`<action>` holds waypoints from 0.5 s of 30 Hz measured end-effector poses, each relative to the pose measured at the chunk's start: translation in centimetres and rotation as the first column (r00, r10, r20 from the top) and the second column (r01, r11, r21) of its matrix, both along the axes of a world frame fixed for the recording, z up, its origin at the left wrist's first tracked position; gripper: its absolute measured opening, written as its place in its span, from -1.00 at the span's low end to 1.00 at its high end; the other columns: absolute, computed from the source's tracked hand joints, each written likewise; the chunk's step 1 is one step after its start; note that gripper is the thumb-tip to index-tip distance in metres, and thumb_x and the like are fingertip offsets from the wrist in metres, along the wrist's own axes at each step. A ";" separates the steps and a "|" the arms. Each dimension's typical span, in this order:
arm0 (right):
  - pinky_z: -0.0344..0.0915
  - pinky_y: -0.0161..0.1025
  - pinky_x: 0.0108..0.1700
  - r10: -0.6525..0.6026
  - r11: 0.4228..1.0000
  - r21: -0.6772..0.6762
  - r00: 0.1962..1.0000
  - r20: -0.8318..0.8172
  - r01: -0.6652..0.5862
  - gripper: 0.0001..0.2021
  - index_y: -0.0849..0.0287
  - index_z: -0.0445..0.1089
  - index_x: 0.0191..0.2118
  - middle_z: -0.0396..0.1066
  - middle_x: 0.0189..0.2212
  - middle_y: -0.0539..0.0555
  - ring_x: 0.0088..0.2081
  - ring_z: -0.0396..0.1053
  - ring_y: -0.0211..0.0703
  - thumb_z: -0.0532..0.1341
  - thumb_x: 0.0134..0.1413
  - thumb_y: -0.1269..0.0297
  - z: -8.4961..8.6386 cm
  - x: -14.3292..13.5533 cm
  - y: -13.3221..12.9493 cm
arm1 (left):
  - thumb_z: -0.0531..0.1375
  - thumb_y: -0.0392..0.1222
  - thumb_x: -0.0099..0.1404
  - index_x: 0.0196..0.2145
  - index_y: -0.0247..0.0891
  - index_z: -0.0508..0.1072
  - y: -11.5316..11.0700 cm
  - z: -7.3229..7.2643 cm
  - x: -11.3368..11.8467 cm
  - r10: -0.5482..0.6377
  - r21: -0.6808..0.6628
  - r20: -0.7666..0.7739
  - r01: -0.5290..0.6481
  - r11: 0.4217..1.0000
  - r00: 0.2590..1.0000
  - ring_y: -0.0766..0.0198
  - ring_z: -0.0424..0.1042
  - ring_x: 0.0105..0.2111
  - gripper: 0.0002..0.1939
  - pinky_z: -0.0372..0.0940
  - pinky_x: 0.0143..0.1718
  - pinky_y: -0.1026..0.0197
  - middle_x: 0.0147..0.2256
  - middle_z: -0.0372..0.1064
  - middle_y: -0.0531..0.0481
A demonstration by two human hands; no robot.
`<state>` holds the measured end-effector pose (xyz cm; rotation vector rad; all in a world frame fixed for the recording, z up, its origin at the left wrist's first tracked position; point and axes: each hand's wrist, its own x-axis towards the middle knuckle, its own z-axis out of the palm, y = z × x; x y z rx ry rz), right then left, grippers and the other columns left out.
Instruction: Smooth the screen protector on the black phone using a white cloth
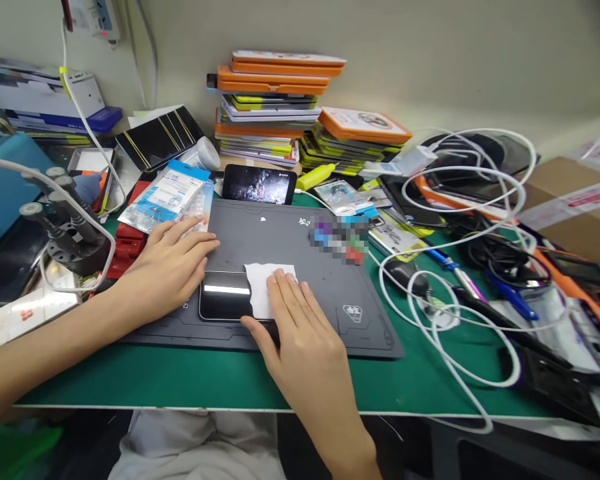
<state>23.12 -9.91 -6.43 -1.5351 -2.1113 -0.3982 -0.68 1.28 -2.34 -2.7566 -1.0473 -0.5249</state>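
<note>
A black smartphone (225, 303) lies flat on the dark grey work mat (280, 233), a bright strip of light reflected across its screen. Over its right part is a white wipe (260, 287). My right hand (303, 320) rests flat on the wipe, fingers stretched out and thumb spread towards the phone's lower edge. The phone's right end is hidden under that hand. My left hand (175, 263) lies at the phone's upper left, fingers spread over the mat's left side, close to clear plastic packets (165, 200).
A second phone (259, 184) with a lit picture leans at the mat's back edge. Behind it stand stacked orange and yellow boxes (275, 87). Looped white cables (450, 293) and tools crowd the right side. A screwdriver holder (70, 233) stands at the left.
</note>
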 end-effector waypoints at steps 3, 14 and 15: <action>0.32 0.08 0.42 0.032 0.999 -0.006 1.000 -0.001 -0.032 -0.39 0.52 0.33 0.35 0.40 0.34 0.36 0.35 0.41 0.17 0.15 0.53 0.01 -0.2 0.1 -2.5 | -0.04 -0.35 0.57 0.18 -0.35 0.50 -0.1 0.0 0.0 -0.004 -0.007 0.010 0.004 1.000 1.000 -0.25 0.26 0.40 -0.60 0.20 0.33 -0.32 0.22 0.51 -0.19; 0.33 0.12 0.43 0.025 0.995 -0.092 0.999 -0.021 -0.026 -0.35 0.53 0.29 0.38 0.34 0.37 0.39 0.39 0.35 0.20 0.09 0.55 -0.02 0.1 -0.6 0.4 | -0.01 -0.48 0.48 0.22 -0.32 0.43 -0.3 0.4 0.2 -0.021 -0.062 0.097 0.027 0.998 0.995 -0.24 0.22 0.42 -0.55 0.20 0.34 -0.33 0.24 0.49 -0.18; 0.33 0.13 0.42 0.012 0.995 -0.095 1.000 -0.028 -0.015 -0.34 0.54 0.28 0.39 0.33 0.38 0.40 0.40 0.33 0.21 0.08 0.55 -0.03 0.1 -0.8 0.2 | -0.01 -0.47 0.49 0.22 -0.32 0.43 -0.3 0.4 0.2 -0.020 -0.062 0.098 0.026 0.998 0.995 -0.24 0.23 0.42 -0.56 0.20 0.33 -0.33 0.23 0.49 -0.18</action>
